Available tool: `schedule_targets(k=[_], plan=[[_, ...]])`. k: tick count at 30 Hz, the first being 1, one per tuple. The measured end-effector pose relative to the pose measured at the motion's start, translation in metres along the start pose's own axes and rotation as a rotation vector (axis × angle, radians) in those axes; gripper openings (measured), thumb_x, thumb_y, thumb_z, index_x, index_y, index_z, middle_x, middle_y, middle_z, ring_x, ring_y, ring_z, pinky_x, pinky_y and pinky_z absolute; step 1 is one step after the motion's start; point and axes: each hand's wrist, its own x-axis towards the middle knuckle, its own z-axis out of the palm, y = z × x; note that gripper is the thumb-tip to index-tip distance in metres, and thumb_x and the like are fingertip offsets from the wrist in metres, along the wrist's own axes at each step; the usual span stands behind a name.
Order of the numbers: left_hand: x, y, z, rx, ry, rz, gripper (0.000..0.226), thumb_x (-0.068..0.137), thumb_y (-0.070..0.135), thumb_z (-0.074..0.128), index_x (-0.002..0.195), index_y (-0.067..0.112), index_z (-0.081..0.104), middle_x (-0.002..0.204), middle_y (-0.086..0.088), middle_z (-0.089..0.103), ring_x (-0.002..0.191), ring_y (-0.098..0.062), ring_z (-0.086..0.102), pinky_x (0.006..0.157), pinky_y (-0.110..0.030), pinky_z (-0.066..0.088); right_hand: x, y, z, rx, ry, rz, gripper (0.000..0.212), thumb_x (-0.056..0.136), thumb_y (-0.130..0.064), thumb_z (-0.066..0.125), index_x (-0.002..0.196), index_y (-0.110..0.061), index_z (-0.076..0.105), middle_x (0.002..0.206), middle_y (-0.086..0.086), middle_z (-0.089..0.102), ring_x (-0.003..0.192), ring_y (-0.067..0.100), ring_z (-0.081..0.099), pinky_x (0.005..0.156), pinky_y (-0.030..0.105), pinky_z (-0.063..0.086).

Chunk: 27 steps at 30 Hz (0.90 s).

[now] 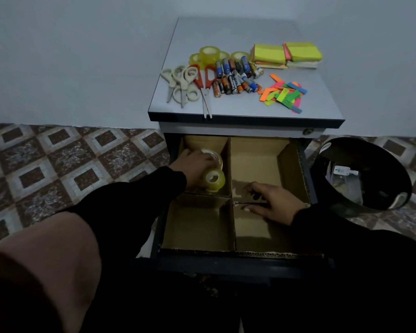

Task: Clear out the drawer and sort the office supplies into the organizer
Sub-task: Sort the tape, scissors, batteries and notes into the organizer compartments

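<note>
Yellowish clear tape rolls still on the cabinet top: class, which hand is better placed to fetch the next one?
Probably the left. The left hand already holds tape rolls in the far-left cardboard compartment, below the cabinet-top rolls. The right hand rests on the cardboard divider.

The room is dim, with a cool bluish cast on the wall [82, 56] and worktop [322, 102]. Beyond the hands, neon notes [288, 54] stay vivid. Black sleeves [130, 200] sink into near-total shadow below. A bin [360, 174] right of the right hand [274, 203] carries pale glare. Wide-angle bending curves the floor [58, 164] at the edges; detail is soft and grainy.
</note>
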Motion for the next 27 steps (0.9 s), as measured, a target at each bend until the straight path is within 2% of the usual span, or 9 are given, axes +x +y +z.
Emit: schedule_targets(k=[2, 6, 13, 21, 27], plan=[[0.005, 0.001, 0.003, 0.042, -0.021, 0.022, 0.062, 0.087, 0.037, 0.062, 0.142, 0.028, 0.033, 0.150, 0.003, 0.029, 0.138, -0.023, 0.023, 0.110, -0.042, 0.019, 0.000, 0.003, 0.000, -0.007, -0.022, -0.015, 0.040, 0.086, -0.035, 0.064, 0.121, -0.022, 0.050, 0.114, -0.001, 0.061, 0.099, 0.011, 0.057, 0.083, 0.017, 0.042], [0.011, 0.002, 0.009, 0.068, -0.049, 0.071, 0.057, 0.088, 0.035, 0.060, 0.140, 0.032, 0.036, 0.150, 0.003, 0.029, 0.140, -0.023, 0.020, 0.111, -0.043, 0.018, 0.002, 0.006, 0.004, -0.018, -0.037, -0.032, 0.042, 0.084, -0.030, 0.067, 0.122, -0.021, 0.049, 0.113, -0.004, 0.061, 0.097, 0.010, 0.058, 0.081, 0.015, 0.042], [0.016, -0.002, 0.023, 0.047, 0.005, 0.086, 0.051, 0.087, 0.032, 0.062, 0.135, 0.035, 0.043, 0.152, 0.000, 0.016, 0.142, -0.029, 0.007, 0.113, -0.048, 0.011, 0.006, 0.008, 0.009, -0.104, -0.050, -0.038, 0.033, 0.089, -0.033, 0.059, 0.120, -0.026, 0.055, 0.117, -0.005, 0.063, 0.103, 0.013, 0.060, 0.089, 0.030, 0.048], [0.022, -0.001, 0.029, 0.040, -0.029, 0.068, 0.052, 0.085, 0.029, 0.065, 0.131, 0.040, 0.046, 0.157, 0.002, 0.000, 0.143, -0.032, -0.004, 0.113, -0.054, 0.007, 0.005, 0.007, 0.010, -0.190, -0.040, -0.042, 0.032, 0.092, -0.038, 0.052, 0.122, -0.028, 0.053, 0.115, -0.003, 0.063, 0.102, 0.015, 0.058, 0.086, 0.027, 0.045], [0.026, 0.003, 0.028, 0.052, -0.085, 0.050, 0.050, 0.086, 0.025, 0.063, 0.131, 0.038, 0.047, 0.158, 0.002, -0.011, 0.144, -0.032, -0.012, 0.114, -0.054, 0.000, 0.006, 0.008, 0.011, -0.201, -0.040, -0.052, 0.031, 0.092, -0.038, 0.051, 0.122, -0.029, 0.052, 0.112, -0.003, 0.064, 0.100, 0.014, 0.059, 0.084, 0.026, 0.045]])
